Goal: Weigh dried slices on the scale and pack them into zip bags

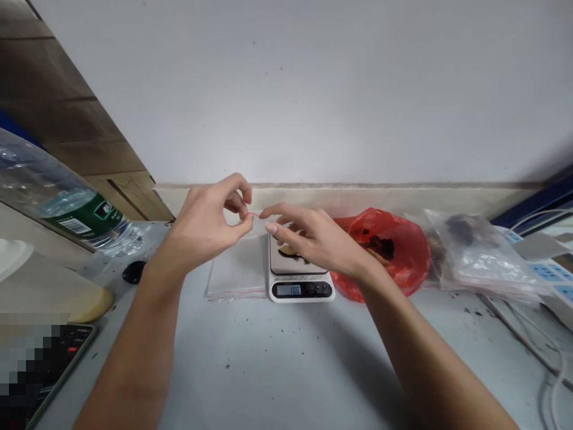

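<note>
My left hand [215,212] is raised above a stack of clear plastic zip bags [237,272], thumb and forefinger pinched together. Whatever sits in that pinch is too thin and small to make out. My right hand [308,234] hovers over a white digital kitchen scale [302,291], its thumb and forefinger apart and nothing visible between them. The two hands' fingertips are close to each other. Dried slices [289,251], yellowish and dark, lie on the scale's plate, partly hidden by my right hand. The display seems to read 108.
Right of the scale, an opened red plastic bag [409,263] holds dark dried pieces. Beyond it are filled clear bags [478,257], a power strip [548,272] and white cables [528,325]. A large water bottle [85,209] tilts at left, near a black object [133,272].
</note>
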{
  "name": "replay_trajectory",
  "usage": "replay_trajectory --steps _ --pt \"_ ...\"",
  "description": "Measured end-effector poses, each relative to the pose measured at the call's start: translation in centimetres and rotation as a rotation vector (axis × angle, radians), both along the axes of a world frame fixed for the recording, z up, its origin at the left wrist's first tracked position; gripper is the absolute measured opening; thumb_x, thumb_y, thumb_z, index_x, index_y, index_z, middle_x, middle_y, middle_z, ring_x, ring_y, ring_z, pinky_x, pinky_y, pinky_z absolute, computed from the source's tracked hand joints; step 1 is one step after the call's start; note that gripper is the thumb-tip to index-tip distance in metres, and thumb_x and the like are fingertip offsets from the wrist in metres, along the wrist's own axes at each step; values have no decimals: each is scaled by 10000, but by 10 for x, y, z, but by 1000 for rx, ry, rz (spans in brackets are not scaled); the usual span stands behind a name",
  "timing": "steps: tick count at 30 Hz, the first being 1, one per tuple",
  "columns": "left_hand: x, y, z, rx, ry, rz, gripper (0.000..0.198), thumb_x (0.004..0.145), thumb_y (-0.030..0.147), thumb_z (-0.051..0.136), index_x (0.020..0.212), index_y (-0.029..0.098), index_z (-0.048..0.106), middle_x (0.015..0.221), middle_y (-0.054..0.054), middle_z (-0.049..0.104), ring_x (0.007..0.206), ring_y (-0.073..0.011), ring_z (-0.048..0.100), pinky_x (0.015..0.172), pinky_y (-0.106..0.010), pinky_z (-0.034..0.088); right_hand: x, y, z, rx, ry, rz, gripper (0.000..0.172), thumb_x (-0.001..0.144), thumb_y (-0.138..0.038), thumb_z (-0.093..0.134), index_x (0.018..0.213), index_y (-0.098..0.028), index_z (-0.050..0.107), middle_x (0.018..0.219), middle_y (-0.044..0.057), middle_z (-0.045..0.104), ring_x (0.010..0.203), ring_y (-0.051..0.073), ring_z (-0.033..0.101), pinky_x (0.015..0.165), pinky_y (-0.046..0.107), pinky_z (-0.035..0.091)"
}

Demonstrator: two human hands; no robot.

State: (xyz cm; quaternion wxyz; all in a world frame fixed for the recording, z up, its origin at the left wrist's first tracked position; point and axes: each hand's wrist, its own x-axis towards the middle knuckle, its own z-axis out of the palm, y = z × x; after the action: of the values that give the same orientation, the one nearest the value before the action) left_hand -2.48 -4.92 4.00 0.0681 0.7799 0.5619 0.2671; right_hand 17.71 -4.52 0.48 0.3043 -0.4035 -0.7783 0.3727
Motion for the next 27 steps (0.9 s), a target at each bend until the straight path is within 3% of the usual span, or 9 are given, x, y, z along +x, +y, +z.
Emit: replay_trajectory --steps 6,8,11,14,16,17,22,25,27 --pt "3 0 -2 50 -24 -5 133 808 321 595 910 251 547 755 41 696 826 -196 725 797 -290 519 1 2 -1 38 -6 59 344 1049 -477 486 1059 -227 721 822 -6 669 694 139 621 739 297 529" --pt "4 0 -4 134 -33 -14 91 836 310 581 895 249 545 763 44 685 820 -182 714 814 -289 522 -2 3 -1 34 -79 -30 381 1051 -426 484 864 -191 718 735 3 653 671 148 615 717 298 513" --pt "5 0 -6 235 -42 -77 150 895 362 581 976 238 607 976 8 731 950 -195 706 911 -310 530 -4 5 -2 70 -23 -221 160 929 -183 615 784 -181 683 758 10 699 714 159 669 721 285 511" --pt "4 4 -10 104 -39 -243 740 794 608 731 1418 258 542 1518 -61 578 1384 -310 544 1137 -404 460 -5 7 -4 109 148 -247 147 782 -59 670 821 -201 675 818 -3 736 772 165 698 735 278 535" --pt "4 7 -14 -52 -2 -316 1166 646 720 819 1610 271 339 1703 -84 362 1542 -363 353 1235 -465 364 -5 9 -5 116 198 -198 121 757 -123 735 769 -209 651 771 -10 719 747 172 690 710 289 544" --pt "4 8 -16 -111 16 -324 1253 611 739 834 1637 266 294 1725 -94 320 1561 -374 318 1253 -481 335 -5 10 -6 115 211 -176 132 754 -171 764 754 -211 639 756 -11 709 735 174 684 692 292 543" --pt "3 11 -17 -164 65 -237 916 747 692 719 1514 237 509 1577 -106 541 1443 -362 491 1209 -487 381 9 13 -6 48 160 -157 230 896 -433 682 857 -220 603 869 22 715 759 184 696 676 312 547" --pt "-5 16 -16 -194 127 -157 834 748 709 669 1416 214 598 1469 -117 631 1357 -367 563 1166 -487 416 25 15 -5 26 -125 -232 209 898 -376 681 1045 -231 650 1047 73 742 895 227 710 760 359 561" --pt "-12 19 -18 -280 180 -123 883 725 754 655 1415 207 595 1482 -127 619 1365 -379 553 1157 -491 418 33 17 -6 -23 -380 -178 402 809 -260 756 1203 -259 677 1161 89 727 993 253 702 798 356 555"
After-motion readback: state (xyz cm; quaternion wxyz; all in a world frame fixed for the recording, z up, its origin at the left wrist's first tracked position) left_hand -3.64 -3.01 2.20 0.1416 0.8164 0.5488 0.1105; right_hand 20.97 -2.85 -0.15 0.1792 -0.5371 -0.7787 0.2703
